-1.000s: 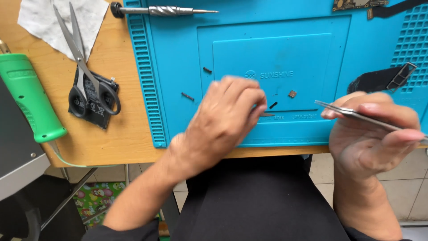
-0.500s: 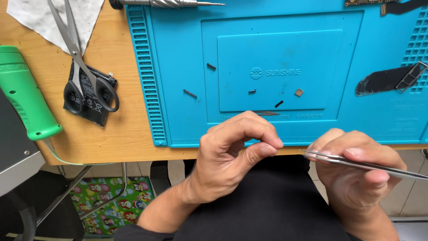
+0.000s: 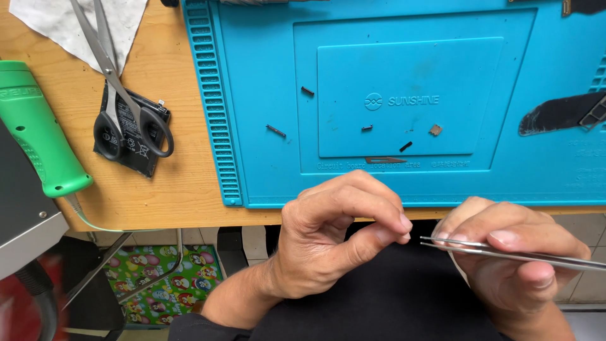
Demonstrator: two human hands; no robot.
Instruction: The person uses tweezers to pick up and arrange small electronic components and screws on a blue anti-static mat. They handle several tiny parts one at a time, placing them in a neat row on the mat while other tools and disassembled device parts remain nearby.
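Since a second ago the left hand (image 3: 328,243) has come off the blue mat (image 3: 265,76) and drawn back over the near edge of the desk (image 3: 170,189), so that it now hangs above the lap, and the right hand (image 3: 511,259) has swung its tweezers (image 3: 505,251) round to point left at it. In the head view, the left hand's thumb and forefinger are pinched together, tips touching, with the other fingers curled loosely behind; whether anything tiny sits in that pinch is too small to tell. The right hand's fingers are clamped around the tweezers' slim metal arms, whose tips lie nearly closed, just beside the left hand's pinched fingertips (image 3: 404,228). On the far side of both hands, the mat carries several small dark parts (image 3: 276,131) scattered in and around its central recess, and a thin blade (image 3: 385,160) lies along the recess's near edge. To the left on the bare desk, scissors (image 3: 120,95) rest across a small black battery (image 3: 136,151), with a green tool handle (image 3: 38,126) further left.
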